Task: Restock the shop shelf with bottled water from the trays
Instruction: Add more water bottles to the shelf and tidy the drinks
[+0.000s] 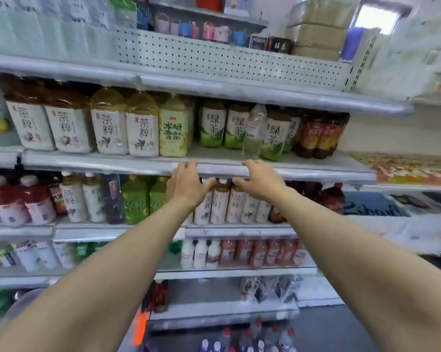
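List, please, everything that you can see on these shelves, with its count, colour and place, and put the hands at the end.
water bottle: one, clear, middle shelf, among the green tea bottles
green tea bottles: several, green labels, middle shelf, right of centre
large tea bottles: four, white labels, middle shelf, left
yellow bottle: one, pale yellow, middle shelf, between those groups
red bottles: two, dark red, middle shelf, right end
small tea bottles: several, white labels, next shelf down, behind the hands
white bottles: three, white, one shelf lower
shelf edge: one, grey, front of middle shelf
left hand: grips the shelf edge
right hand: grips the shelf edge
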